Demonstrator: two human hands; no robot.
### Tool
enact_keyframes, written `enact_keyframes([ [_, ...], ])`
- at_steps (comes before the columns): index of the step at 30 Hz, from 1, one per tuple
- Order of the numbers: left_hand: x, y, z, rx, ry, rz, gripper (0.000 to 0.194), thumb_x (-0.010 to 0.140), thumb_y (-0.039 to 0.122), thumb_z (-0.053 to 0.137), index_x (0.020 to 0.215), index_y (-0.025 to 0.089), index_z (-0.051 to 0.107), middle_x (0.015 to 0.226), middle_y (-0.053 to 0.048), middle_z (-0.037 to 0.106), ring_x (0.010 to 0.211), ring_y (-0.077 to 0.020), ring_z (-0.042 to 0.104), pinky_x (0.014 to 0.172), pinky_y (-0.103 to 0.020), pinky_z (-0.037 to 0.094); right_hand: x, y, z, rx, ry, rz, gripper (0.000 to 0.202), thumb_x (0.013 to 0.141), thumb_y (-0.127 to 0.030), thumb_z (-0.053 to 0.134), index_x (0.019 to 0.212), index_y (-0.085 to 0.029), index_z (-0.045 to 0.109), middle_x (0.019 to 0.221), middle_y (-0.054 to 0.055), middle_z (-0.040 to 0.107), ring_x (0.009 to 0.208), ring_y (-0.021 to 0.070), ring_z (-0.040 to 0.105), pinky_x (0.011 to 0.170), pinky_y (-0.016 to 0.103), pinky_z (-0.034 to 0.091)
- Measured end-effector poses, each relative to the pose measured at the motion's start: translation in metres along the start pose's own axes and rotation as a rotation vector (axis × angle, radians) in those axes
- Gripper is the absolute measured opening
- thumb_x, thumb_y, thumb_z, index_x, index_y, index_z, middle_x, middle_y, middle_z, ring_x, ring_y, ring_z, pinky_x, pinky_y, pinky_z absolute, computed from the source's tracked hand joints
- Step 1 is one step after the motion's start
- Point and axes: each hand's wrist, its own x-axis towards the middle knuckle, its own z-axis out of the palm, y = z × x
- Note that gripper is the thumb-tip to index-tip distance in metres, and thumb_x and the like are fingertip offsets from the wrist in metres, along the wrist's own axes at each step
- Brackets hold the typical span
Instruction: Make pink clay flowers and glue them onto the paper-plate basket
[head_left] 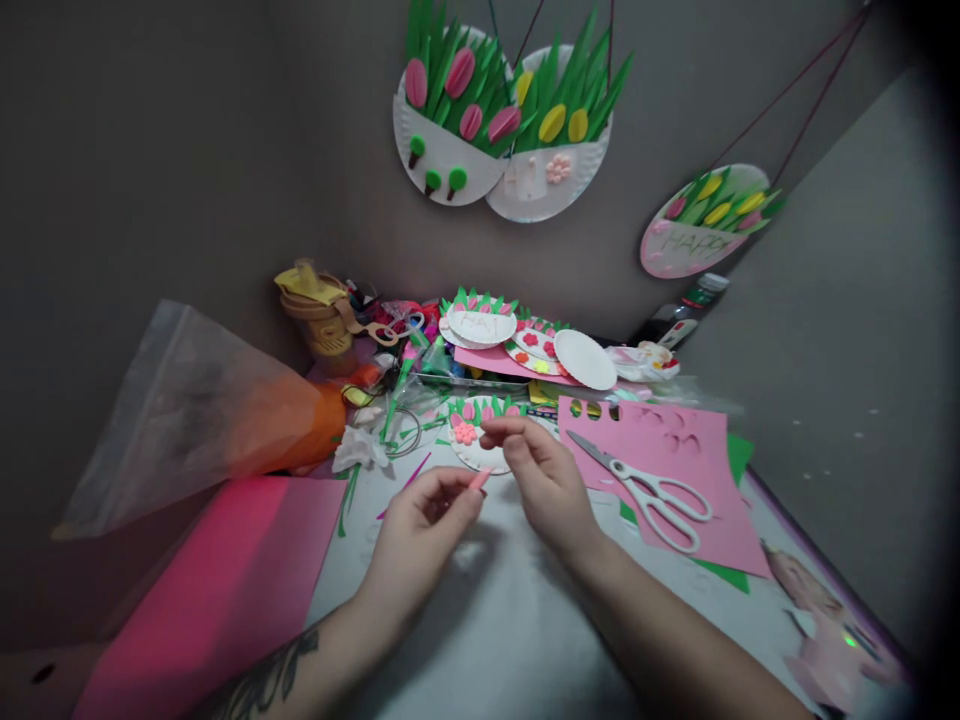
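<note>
My left hand [420,530] pinches a small pink piece [480,478] between thumb and fingertips, just above the table. My right hand [551,490] hovers close by on the right, its fingers loosely bent and reaching left, and I see nothing in them. Behind both hands lies a small white paper plate craft [487,458] with green paper leaves, pink paper tulips and a pink flower [465,432] on its front. My right hand partly covers that plate.
White-handled scissors [660,495] rest on a cut pink sheet [697,440] at right. A pink sheet [225,580] and a plastic bag with orange contents [277,420] are at left. Finished plates [480,325] and a brown cup [319,320] stand behind. Plate baskets [450,150] hang on the wall.
</note>
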Motion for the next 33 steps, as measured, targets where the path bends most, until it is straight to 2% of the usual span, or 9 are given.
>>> enact_keyframes([
  [3,0.004,0.004,-0.004,-0.030,0.051,0.076,0.020,0.077,0.038,0.067,0.084,0.019,0.067,0.080,-0.001,0.064,0.071,-0.0127,0.056,0.068,-0.024,0.044,0.010,-0.014,-0.019,-0.154,-0.256,-0.151,0.018,0.092,-0.033,0.054,0.101,-0.023,0.065,0.097,0.005,0.067,0.093,0.0185,0.062,0.083,0.035,0.051],
  [6,0.006,0.006,-0.007,-0.002,0.034,0.092,0.019,0.080,0.037,0.063,0.082,0.019,0.067,0.080,-0.001,0.062,0.071,-0.0130,0.054,0.069,-0.024,0.043,0.011,-0.023,-0.030,-0.280,-0.375,-0.269,0.023,0.089,-0.026,0.059,0.112,-0.023,0.062,0.103,0.005,0.066,0.098,0.0181,0.060,0.085,0.034,0.050],
  [9,0.006,0.008,-0.007,0.050,0.028,0.097,0.019,0.081,0.037,0.061,0.081,0.018,0.067,0.079,-0.001,0.062,0.069,-0.0125,0.053,0.068,-0.024,0.042,0.008,-0.025,-0.030,-0.376,-0.383,-0.335,0.026,0.088,-0.023,0.061,0.114,-0.021,0.060,0.101,0.006,0.065,0.096,0.0181,0.059,0.082,0.033,0.049],
  [14,0.006,0.010,-0.005,0.068,0.015,0.083,0.018,0.080,0.036,0.062,0.083,0.019,0.066,0.075,-0.001,0.063,0.068,-0.0133,0.054,0.066,-0.024,0.043,0.006,-0.025,-0.026,-0.467,-0.334,-0.415,0.013,0.090,-0.016,0.054,0.097,-0.019,0.064,0.089,0.006,0.065,0.086,0.0187,0.058,0.077,0.035,0.048],
  [17,0.006,0.012,-0.006,0.087,-0.035,0.081,0.023,0.081,0.038,0.060,0.091,0.020,0.068,0.075,-0.002,0.063,0.067,-0.0141,0.053,0.065,-0.025,0.043,0.008,-0.025,-0.025,-0.442,-0.350,-0.416,0.014,0.091,-0.015,0.051,0.094,-0.020,0.064,0.086,0.005,0.064,0.084,0.0178,0.057,0.076,0.034,0.047],
  [20,0.008,0.012,-0.007,0.154,-0.088,0.066,0.024,0.080,0.040,0.059,0.080,0.018,0.068,0.068,-0.001,0.060,0.064,-0.0140,0.051,0.063,-0.025,0.042,0.009,-0.024,-0.026,-0.415,-0.388,-0.402,0.015,0.091,-0.015,0.050,0.096,-0.021,0.063,0.087,0.005,0.063,0.087,0.0177,0.056,0.078,0.033,0.048],
  [24,0.010,0.009,-0.008,0.183,-0.091,0.063,0.026,0.080,0.040,0.058,0.070,0.016,0.063,0.065,0.000,0.058,0.063,-0.0127,0.050,0.060,-0.023,0.039,0.009,-0.022,-0.024,-0.424,-0.408,-0.402,0.017,0.091,-0.015,0.051,0.103,-0.020,0.062,0.092,0.006,0.063,0.089,0.0184,0.055,0.078,0.034,0.048],
  [29,0.012,0.007,-0.009,0.178,-0.117,0.062,0.026,0.082,0.039,0.056,0.074,0.016,0.064,0.068,-0.001,0.058,0.065,-0.0122,0.049,0.061,-0.023,0.038,0.009,-0.020,-0.022,-0.442,-0.390,-0.432,0.011,0.091,-0.017,0.053,0.093,-0.020,0.063,0.084,0.004,0.061,0.084,0.0178,0.054,0.075,0.032,0.046],
  [33,0.013,0.007,-0.010,0.158,-0.126,0.051,0.025,0.080,0.039,0.058,0.073,0.016,0.064,0.064,0.000,0.056,0.062,-0.0118,0.047,0.059,-0.022,0.037,0.008,-0.018,-0.021,-0.437,-0.392,-0.420,0.011,0.090,-0.014,0.053,0.093,-0.019,0.062,0.086,0.005,0.060,0.085,0.0177,0.054,0.075,0.031,0.046],
])
